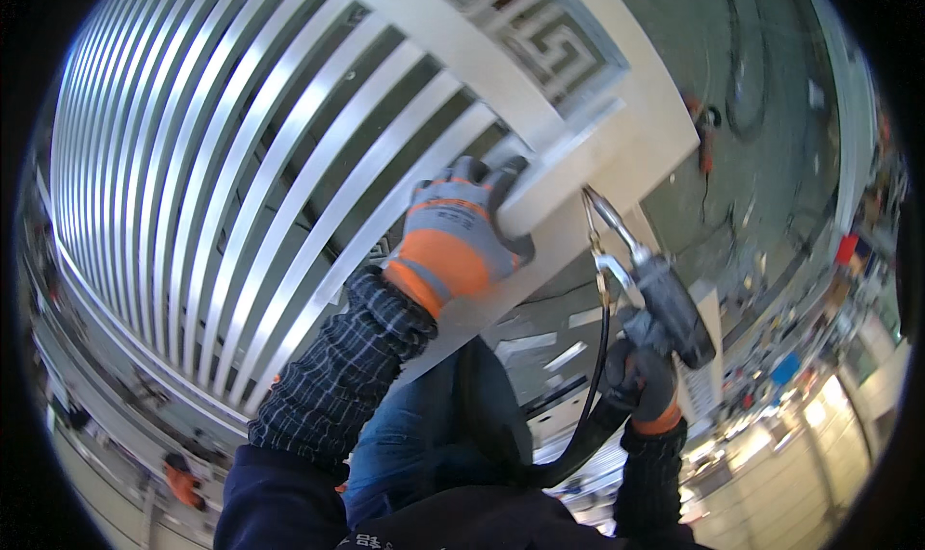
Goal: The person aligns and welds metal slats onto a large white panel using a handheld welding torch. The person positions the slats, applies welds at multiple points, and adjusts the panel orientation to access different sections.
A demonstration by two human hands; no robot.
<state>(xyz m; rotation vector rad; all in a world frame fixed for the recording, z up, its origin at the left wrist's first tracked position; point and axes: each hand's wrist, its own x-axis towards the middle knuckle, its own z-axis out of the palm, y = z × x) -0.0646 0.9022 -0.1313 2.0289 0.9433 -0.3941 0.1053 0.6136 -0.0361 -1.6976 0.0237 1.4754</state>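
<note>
A large silvery-white metal gate panel (332, 170) with many parallel slats lies before me. My left hand (451, 237), in a grey and orange work glove, is at its near corner. Its thumb and fingers straddle the end of a pale metal bar (568, 170) at that corner. My right hand (644, 377), in a dark glove with an orange cuff, is closed around a black handheld welding gun (674, 304). The gun's metal nozzle and thin wire guide (594, 237) point at the panel's edge, close to the bar; whether they touch it I cannot tell.
A black hose (593, 381) curves from the gun toward my body. A square-spiral fretwork inset (540, 44) fills the panel's far end. Beyond the corner, a red and black power tool (708, 136) lies on the green-grey surface. A person in orange (183, 481) is at lower left.
</note>
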